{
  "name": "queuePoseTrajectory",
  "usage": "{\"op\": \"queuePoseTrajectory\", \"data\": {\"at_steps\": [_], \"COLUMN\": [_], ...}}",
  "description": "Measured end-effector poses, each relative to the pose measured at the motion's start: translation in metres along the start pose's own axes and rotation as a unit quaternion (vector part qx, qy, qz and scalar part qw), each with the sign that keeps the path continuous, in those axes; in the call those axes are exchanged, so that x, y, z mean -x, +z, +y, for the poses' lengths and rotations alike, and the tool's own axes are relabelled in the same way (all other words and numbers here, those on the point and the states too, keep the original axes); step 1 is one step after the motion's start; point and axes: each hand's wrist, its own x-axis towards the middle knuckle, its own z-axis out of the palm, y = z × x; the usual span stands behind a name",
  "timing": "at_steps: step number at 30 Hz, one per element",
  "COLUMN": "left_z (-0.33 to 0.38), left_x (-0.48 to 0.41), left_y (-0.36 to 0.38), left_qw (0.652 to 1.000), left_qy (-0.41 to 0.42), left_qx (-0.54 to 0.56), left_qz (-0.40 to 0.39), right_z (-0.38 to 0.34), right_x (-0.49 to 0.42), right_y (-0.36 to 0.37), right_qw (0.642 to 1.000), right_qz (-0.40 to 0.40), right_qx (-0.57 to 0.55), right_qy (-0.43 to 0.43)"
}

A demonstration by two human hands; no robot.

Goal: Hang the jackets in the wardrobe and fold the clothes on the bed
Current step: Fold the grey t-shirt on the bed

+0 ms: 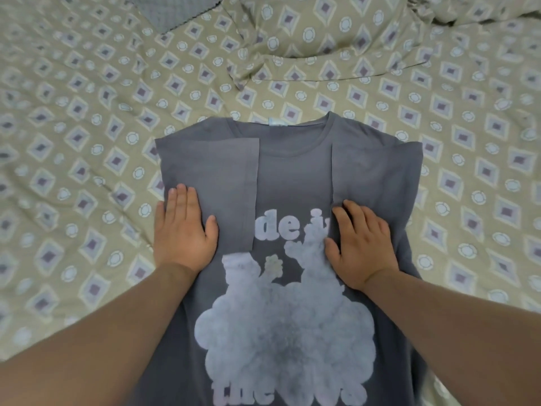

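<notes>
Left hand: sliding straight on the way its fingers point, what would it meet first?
The left hand would cross more of the folded-in T-shirt sleeve, then reach the patterned bedsheet; nothing else appears in that line.

Grey T-shirt (292, 171) with pale print, olive diamond-patterned bedsheet (87, 112)

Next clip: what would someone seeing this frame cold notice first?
A grey T-shirt with a big pale print lies face up in the middle, its sleeves folded inward. The left hand and right hand press down on it, one on each folded side. Around it spreads a beige sheet with a diamond pattern.
</notes>
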Motion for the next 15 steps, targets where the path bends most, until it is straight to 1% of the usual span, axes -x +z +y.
{"op": "queuePoseTrajectory", "data": {"at_steps": [3,5,6,9,11,13,15], "left_z": [0.003,0.002,0.000,-0.010,-0.021,-0.032,-0.042], "left_x": [0.024,0.051,0.067,0.122,0.156,0.189,0.211], "left_y": [-0.002,0.000,0.000,0.001,0.001,-0.003,-0.004], "left_qw": [1.000,0.999,0.999,0.996,0.994,0.987,0.987], "left_qy": [0.005,0.002,0.000,0.011,0.015,0.016,0.019], "left_qx": [0.020,0.021,0.020,0.033,0.035,0.035,0.039], "left_qz": [-0.018,-0.035,-0.044,-0.081,-0.103,-0.158,-0.154], "right_z": [-0.002,-0.011,-0.019,-0.036,-0.039,-0.036,-0.028], "right_x": [-0.002,0.002,0.009,0.048,0.083,0.121,0.149], "right_y": [-0.003,-0.002,-0.002,0.003,0.004,0.002,0.004], "right_qw": [0.998,0.995,0.994,0.991,0.989,0.983,0.983], "right_qz": [-0.056,-0.084,-0.090,-0.102,-0.122,-0.171,-0.171], "right_qx": [0.035,0.047,0.046,-0.003,-0.016,-0.027,-0.031], "right_qy": [-0.004,0.014,0.032,0.084,0.079,0.065,0.056]}}
